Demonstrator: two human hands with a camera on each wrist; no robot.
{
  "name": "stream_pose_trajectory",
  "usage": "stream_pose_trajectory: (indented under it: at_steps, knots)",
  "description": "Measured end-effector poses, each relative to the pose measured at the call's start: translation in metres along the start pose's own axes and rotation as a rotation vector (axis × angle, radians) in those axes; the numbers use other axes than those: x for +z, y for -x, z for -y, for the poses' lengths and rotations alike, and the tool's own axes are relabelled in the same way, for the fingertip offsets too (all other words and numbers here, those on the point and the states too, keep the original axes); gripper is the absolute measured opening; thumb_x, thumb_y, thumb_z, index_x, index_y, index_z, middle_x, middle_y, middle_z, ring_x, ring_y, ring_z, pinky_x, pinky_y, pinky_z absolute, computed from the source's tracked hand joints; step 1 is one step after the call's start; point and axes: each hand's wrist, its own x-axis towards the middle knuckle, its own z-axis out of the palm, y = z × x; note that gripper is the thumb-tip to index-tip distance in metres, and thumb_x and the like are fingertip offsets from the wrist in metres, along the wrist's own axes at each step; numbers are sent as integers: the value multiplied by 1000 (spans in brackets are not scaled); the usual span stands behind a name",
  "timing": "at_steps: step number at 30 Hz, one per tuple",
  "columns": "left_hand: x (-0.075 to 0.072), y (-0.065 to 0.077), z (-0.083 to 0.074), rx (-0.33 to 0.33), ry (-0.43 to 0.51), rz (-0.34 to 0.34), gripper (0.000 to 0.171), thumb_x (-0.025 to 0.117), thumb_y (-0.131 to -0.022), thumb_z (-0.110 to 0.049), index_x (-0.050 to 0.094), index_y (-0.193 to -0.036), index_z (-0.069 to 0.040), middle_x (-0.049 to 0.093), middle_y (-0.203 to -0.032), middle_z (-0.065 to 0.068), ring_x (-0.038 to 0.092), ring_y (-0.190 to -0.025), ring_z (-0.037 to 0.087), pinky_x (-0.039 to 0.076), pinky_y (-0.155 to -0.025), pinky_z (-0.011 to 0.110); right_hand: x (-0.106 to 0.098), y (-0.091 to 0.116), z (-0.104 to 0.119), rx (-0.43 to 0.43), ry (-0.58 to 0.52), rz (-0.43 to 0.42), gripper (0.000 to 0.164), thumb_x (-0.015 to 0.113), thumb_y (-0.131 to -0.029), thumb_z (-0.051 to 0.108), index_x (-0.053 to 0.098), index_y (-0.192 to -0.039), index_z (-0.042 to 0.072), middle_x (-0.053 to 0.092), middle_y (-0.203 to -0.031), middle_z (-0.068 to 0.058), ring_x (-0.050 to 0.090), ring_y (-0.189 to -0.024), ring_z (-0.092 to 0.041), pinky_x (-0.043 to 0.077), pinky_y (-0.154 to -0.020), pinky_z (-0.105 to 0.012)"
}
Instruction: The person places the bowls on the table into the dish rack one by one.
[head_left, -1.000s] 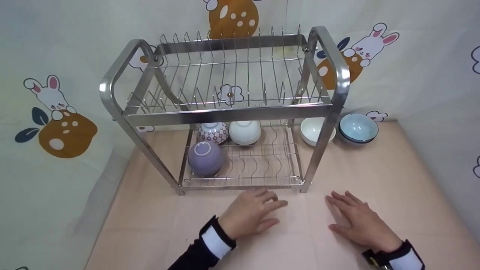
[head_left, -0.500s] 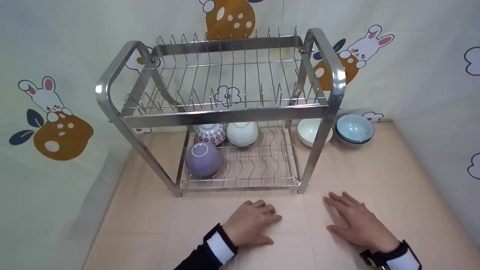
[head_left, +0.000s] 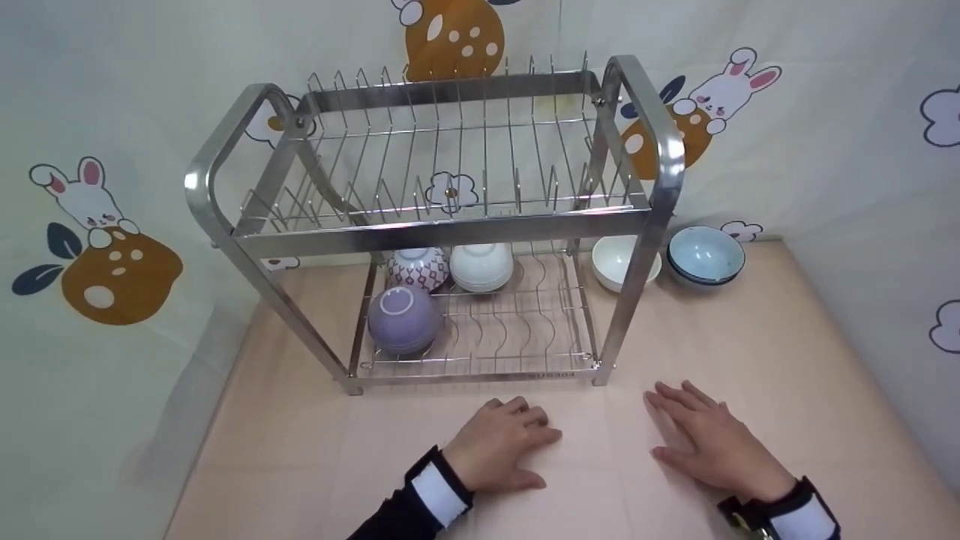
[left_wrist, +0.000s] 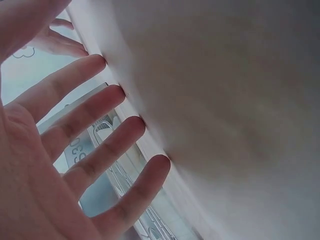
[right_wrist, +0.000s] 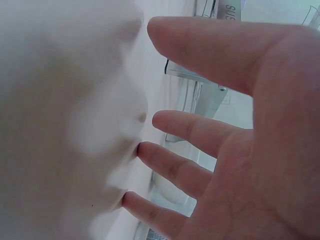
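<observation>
My left hand [head_left: 501,448] rests on the table in front of a two-tier metal dish rack [head_left: 442,232], its fingers spread and holding nothing. In the left wrist view its fingertips [left_wrist: 134,125] meet the tabletop. To the right, my right hand [head_left: 716,442] lies with fingers apart, also holding nothing; fingertips [right_wrist: 145,149] touch the surface in the right wrist view. On the rack's lower tier sit upside-down bowls: a purple bowl [head_left: 405,321] at the front left, a red-patterned bowl [head_left: 417,271] behind it, and white bowls [head_left: 481,268] stacked beside that.
Right of the rack, against the back wall, stand a white bowl [head_left: 616,262] and a light-blue bowl [head_left: 705,255] stacked on a dark-rimmed one, upright. A cloth with rabbit prints [head_left: 120,247] covers the walls around the table [head_left: 285,457].
My left hand has drawn back from the rack's front edge toward me and settled on the table. The right hand stays in place; the head view shifts slightly.
</observation>
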Motion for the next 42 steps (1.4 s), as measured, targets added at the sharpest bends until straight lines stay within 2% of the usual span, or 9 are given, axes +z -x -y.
stream_pose_trajectory:
  at_steps: [9, 16, 23, 25, 28, 32, 35, 37, 42]
  knots:
    - [-1, 0, 1, 24, -7, -11, 62, 77, -81, -65, 68, -134, -35, 66, -123, -12, 59, -109, 12, 53, -83, 31, -15, -20, -10, 47, -143, -102, 68, 75, -95, 28, 49, -153, 5, 57, -145, -28, 52, -134, -51, 44, -107, -70]
    - [1, 2, 2, 15, 1, -3, 62, 77, -81, -65, 68, -134, -35, 66, -124, -11, 60, -110, 12, 54, -85, 32, -36, -87, -23, 164, -449, -193, 79, 66, -101, 41, 31, -160, 3, 51, -147, -33, 54, -131, -53, 49, -106, -64]
    - [1, 0, 0, 14, 7, -2, 63, 77, -80, -66, 67, -135, -35, 66, -126, -11, 59, -112, 12, 54, -87, 34, -44, -146, -24, 328, -531, -238, 89, 52, -102, 56, 20, -161, -2, 42, -154, -34, 48, -138, -51, 42, -115, -61]
    - [1, 0, 1, 14, 3, 0, 64, 77, -80, -66, 67, -135, -35, 66, -126, -11, 59, -113, 12, 54, -88, 34, -44, -158, -25, 351, -568, -248, 85, 51, -103, 52, 20, -160, -4, 43, -154, -34, 48, -138, -49, 41, -116, -60]
    - [0, 0, 2, 13, -3, 4, 64, 76, -81, -67, 67, -136, -35, 66, -126, -11, 59, -113, 13, 54, -88, 34, -39, -177, -29, 296, -603, -303, 64, 54, -104, 44, 46, -145, -5, 57, -139, -29, 60, -121, -38, 50, -105, -45]
    - [0, 1, 2, 17, -12, -5, 63, 76, -81, -67, 67, -135, -35, 66, -125, -11, 59, -112, 12, 54, -86, 33, -26, -198, -33, 202, -732, -406, 41, 60, -104, 28, 61, -125, -6, 64, -123, -21, 57, -109, -25, 45, -101, -31]
    - [0, 1, 2, 25, -10, -25, 62, 77, -80, -66, 68, -133, -35, 66, -123, -12, 60, -110, 11, 53, -84, 31, -19, -205, -31, 254, -924, -454, 53, 64, -101, 18, 45, -143, -8, 53, -140, -23, 48, -128, -25, 36, -116, -31]
    - [-1, 2, 2, 30, -11, -35, 62, 77, -80, -66, 69, -133, -35, 66, -122, -12, 60, -109, 11, 53, -83, 30, -18, -207, -27, 301, -1025, -474, 66, 65, -98, 12, 32, -152, -6, 44, -151, -23, 41, -137, -25, 34, -118, -29]
    - [-1, 1, 2, 28, -13, -37, 62, 77, -80, -66, 69, -133, -35, 66, -122, -12, 60, -110, 11, 53, -84, 30, -26, -200, -11, 368, -1125, -483, 79, 63, -96, 3, 16, -159, -2, 30, -160, -24, 36, -140, -29, 53, -84, -20]
